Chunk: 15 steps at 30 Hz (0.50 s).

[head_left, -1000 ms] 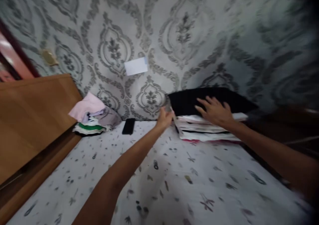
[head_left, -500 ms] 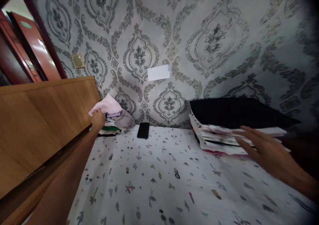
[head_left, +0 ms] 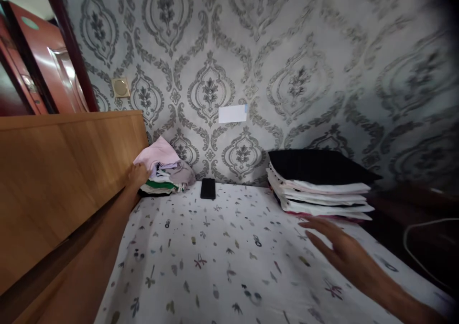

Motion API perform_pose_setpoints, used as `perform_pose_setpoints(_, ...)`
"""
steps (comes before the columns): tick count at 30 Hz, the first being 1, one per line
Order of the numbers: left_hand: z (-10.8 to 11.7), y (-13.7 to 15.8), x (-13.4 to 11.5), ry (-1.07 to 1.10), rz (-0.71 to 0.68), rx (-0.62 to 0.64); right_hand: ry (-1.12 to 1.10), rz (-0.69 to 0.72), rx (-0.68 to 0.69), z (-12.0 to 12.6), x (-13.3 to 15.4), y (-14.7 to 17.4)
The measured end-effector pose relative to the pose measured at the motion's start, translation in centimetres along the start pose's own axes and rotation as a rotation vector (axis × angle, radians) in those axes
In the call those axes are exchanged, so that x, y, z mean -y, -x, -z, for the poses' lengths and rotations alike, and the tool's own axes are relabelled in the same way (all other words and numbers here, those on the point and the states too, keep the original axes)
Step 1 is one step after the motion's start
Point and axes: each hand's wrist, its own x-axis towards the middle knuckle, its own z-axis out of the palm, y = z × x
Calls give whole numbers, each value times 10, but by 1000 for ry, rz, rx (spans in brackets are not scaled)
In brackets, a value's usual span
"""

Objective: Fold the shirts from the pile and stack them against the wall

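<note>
At the left end of the bed, my left hand [head_left: 139, 175] is closed at the near edge of a pink garment [head_left: 159, 151]. That garment lies on top of a loose pile of clothes, with a greyish-purple garment [head_left: 182, 172] and a green garment [head_left: 159, 184] showing in it. My right hand [head_left: 337, 247] is open and holds nothing, its fingers stretched out over the sheet. Just beyond its fingertips stands a neat stack of folded clothes [head_left: 322, 195], mostly white, with a black garment [head_left: 319, 165] on top.
A black phone [head_left: 208, 189] lies by the wall, right of the loose pile. The patterned bed sheet [head_left: 215, 252] spreads below. A wooden board [head_left: 71, 171] rises along the left side. A white cable [head_left: 412, 238] curves at the right, beyond the bed's edge.
My right hand has drawn back from the front of the folded stack to over the sheet. My left hand stays at the pink garment. The view has shifted slightly.
</note>
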Motion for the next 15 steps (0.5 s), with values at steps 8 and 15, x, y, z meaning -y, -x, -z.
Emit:
perform_pose_setpoints(8,44,9,-51,255,-30,-162,-156,25,146,-16,80,19)
perform_pose_setpoints(15,88,159,-136,903,-499,632,-413,197,150,-30,185,15)
